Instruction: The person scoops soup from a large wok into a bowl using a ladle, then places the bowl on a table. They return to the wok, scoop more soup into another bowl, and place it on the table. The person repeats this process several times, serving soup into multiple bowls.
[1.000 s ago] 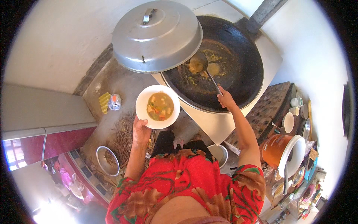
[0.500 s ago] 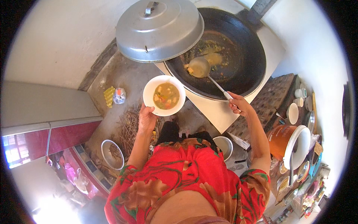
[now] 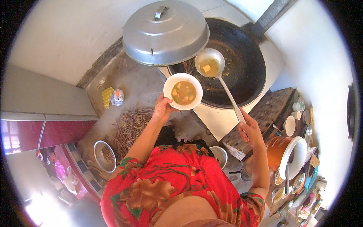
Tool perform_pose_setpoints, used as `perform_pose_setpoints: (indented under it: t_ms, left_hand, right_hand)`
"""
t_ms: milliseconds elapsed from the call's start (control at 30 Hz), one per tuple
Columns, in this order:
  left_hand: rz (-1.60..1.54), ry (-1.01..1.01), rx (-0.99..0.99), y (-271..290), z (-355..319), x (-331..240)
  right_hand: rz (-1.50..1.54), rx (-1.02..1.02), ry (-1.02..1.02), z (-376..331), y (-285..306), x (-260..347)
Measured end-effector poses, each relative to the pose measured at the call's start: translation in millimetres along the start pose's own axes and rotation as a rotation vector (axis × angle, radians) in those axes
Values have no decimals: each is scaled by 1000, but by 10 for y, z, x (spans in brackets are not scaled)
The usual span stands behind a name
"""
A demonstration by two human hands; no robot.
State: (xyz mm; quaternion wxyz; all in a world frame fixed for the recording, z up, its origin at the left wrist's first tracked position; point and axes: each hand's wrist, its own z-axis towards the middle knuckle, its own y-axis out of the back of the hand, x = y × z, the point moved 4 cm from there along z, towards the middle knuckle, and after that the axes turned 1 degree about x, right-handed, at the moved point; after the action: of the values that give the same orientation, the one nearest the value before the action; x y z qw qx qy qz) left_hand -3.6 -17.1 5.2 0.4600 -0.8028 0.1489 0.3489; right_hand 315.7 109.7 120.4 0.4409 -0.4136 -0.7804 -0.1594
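Observation:
My left hand point(image 3: 162, 109) holds a white bowl point(image 3: 183, 91) of orange-yellow soup with chunks by its near rim, just in front of the big black wok point(image 3: 242, 68). My right hand point(image 3: 248, 128) grips the long handle of a metal ladle point(image 3: 210, 62). The ladle's cup hovers over the wok's left side, right beside the bowl, carrying broth and a pale cube. A large domed metal lid point(image 3: 165, 34) leans over the wok's left edge, above the bowl.
The wok sits in a white tiled stove point(image 3: 211, 119). Dry twigs point(image 3: 130, 126) and a metal dish point(image 3: 104, 156) lie on the floor at the left. An orange pot with a white lid point(image 3: 289, 153), cups and bowls crowd a counter at the right.
The ladle has risen out of the wok with a scoop of soup and come up next to the bowl. The bowl has shifted slightly right, closer to the wok.

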Motion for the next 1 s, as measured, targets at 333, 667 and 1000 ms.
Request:
perform_pose_setpoints:
  t_ms: [333, 667, 1000]
  left_hand:
    - [-14, -9, 79, -100, 267, -167]
    - [-127, -57, 54, 33, 145, -241]
    - [-99, -145, -45, 583, -353, -365]
  right_hand:
    - [-546, -162, 446, -279, -422, -328]
    - [-152, -218, 216, -5, -433, -337]
    - [-56, -137, -60, 1244, -441, -663]
